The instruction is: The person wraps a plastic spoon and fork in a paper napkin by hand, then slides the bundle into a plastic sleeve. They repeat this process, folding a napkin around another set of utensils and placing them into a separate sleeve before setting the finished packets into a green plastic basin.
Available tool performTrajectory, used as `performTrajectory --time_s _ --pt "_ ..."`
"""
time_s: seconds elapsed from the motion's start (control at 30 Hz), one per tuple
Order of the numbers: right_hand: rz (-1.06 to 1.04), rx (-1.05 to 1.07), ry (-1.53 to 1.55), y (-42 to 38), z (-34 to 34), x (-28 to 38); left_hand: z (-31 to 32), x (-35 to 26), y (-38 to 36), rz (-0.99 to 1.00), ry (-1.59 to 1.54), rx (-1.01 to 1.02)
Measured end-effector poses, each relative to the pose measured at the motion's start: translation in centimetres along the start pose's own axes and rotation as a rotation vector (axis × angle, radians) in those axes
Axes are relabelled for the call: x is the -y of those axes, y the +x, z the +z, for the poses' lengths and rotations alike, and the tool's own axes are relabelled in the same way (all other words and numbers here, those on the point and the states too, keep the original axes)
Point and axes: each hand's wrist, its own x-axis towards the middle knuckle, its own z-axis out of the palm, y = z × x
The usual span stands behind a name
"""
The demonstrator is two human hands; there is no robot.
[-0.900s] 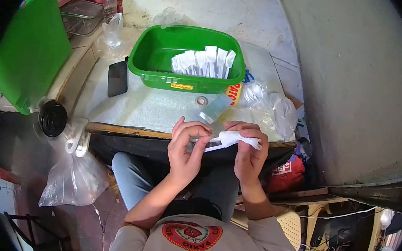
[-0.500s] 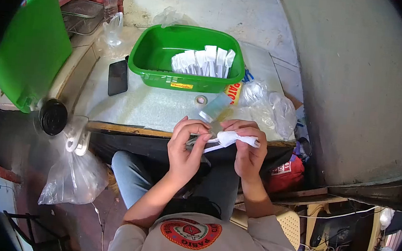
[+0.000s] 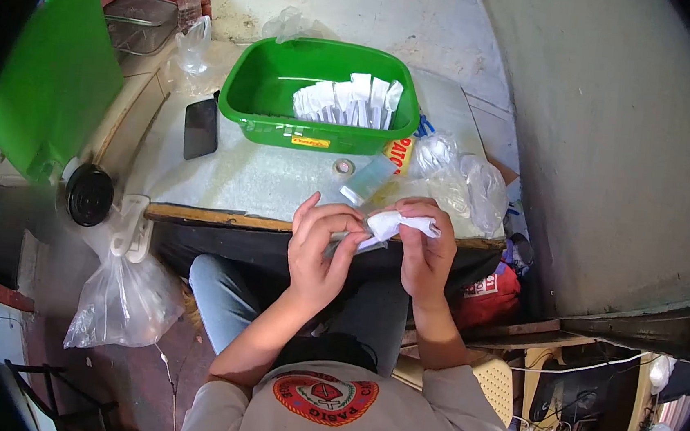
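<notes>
Pinching 1 white bundle (image 3: 384, 224), left grip (image 3: 359, 236), right grip (image 3: 410, 220) both closed, contact partly hidden.

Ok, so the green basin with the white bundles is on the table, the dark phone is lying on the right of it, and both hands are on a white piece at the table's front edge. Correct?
Not quite: in the head view the dark phone lies to the left of the green basin, not the right. The rest stands.

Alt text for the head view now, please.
Left hand and right hand pinch a white piece at the edge of the table. Beyond, a green basin holds more white pieces, with a phone left of it and clear bags to its right.
</notes>
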Motion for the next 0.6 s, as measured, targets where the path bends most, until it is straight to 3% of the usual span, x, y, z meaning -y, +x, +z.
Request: performTrajectory --time_s 0.33,0.43,0.6 --pt "0.005 -0.024 0.006 0.11 0.23 0.36 0.51 0.0 -0.04 0.029 -0.014 -0.072" --pt "-0.013 0.001 -0.094 0.06 -0.28 0.09 0.46 0.09 0.03 -0.019 -0.056 -0.096" --pt "-0.102 0.11 0.004 0.6 -0.01 0.52 0.38 0.2 0.15 -0.045 -0.122 -0.051"
